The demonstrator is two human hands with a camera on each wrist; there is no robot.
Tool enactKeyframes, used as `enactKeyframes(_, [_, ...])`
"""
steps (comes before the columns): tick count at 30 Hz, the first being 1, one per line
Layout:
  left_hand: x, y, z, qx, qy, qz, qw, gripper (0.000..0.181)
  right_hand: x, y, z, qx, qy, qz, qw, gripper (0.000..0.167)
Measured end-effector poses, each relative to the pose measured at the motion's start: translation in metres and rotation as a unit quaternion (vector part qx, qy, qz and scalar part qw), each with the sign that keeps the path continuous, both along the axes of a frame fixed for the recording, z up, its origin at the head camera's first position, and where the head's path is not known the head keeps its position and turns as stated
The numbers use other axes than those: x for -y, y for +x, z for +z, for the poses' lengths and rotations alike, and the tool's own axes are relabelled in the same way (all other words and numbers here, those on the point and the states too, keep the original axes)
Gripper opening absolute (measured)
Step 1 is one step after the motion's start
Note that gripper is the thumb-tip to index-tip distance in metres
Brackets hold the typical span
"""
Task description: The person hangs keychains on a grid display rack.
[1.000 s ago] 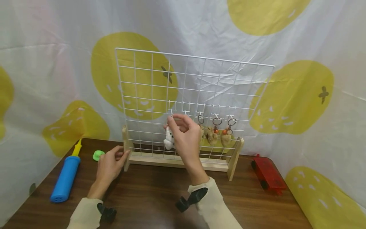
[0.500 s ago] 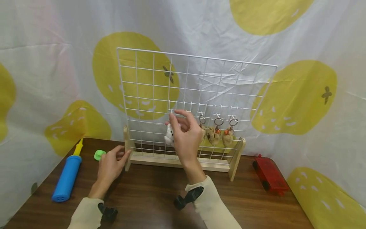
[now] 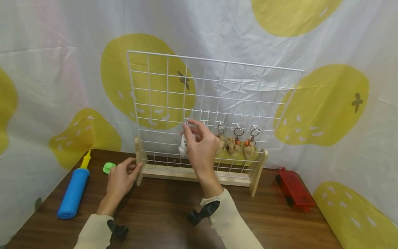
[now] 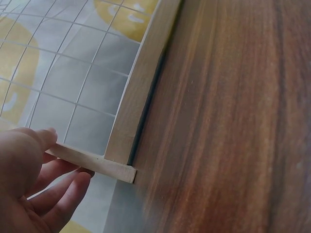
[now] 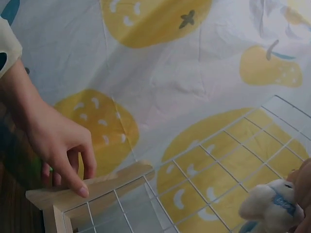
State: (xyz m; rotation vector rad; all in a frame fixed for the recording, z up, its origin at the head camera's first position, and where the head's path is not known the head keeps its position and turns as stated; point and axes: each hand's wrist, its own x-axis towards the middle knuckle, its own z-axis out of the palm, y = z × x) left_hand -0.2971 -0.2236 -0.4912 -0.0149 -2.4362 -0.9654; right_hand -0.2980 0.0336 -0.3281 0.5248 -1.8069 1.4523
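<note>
A white wire grid rack on a wooden base stands in the middle of the table. My left hand grips the rack's left wooden leg, thumb on one side and fingers on the other. In front of the grid, my right hand pinches the top of a white plush charm near the leftmost hook. The charm wears a blue scarf in the right wrist view. Its ring is hidden by my fingers, so I cannot tell whether it is on the hook. Brown plush keychains hang to the right.
On the left lies a blue hand pump with a yellow nozzle. A small green object is behind my left hand. A red translucent toy cart lies at the right. A lemon-print cloth hangs behind the rack.
My right hand has risen slightly with the white plush charm, its fingertips closer to the hook. The left hand has stayed on the wooden leg. The head view has shifted a little.
</note>
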Motion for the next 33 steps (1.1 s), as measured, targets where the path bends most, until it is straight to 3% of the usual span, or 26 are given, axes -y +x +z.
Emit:
enactKeyframes(7, [-0.001,0.000,0.000,-0.003,-0.003,0.000,1.0000,0.038,-0.003,0.002,-0.005,0.002,0.046,-0.032,0.9984,0.030])
enactKeyframes(15, [-0.005,-0.002,-0.001,-0.008,-0.002,-0.006,0.9999,0.037,-0.010,0.014,-0.009,0.004,0.049,-0.024,0.9985,0.031])
enactKeyframes(20, [-0.007,-0.002,0.000,-0.013,-0.003,-0.006,0.9999,0.036,-0.021,0.032,-0.013,0.015,0.046,0.000,0.9989,0.031])
enactKeyframes(24, [-0.005,-0.002,-0.001,-0.019,-0.004,-0.003,0.9998,0.035,-0.039,0.052,-0.018,-0.008,0.061,0.001,0.9981,0.028])
enactKeyframes(33, [0.008,0.007,0.001,-0.004,-0.026,0.007,0.9996,0.037,-0.115,0.096,-0.040,-0.027,0.138,-0.048,0.9889,0.019])
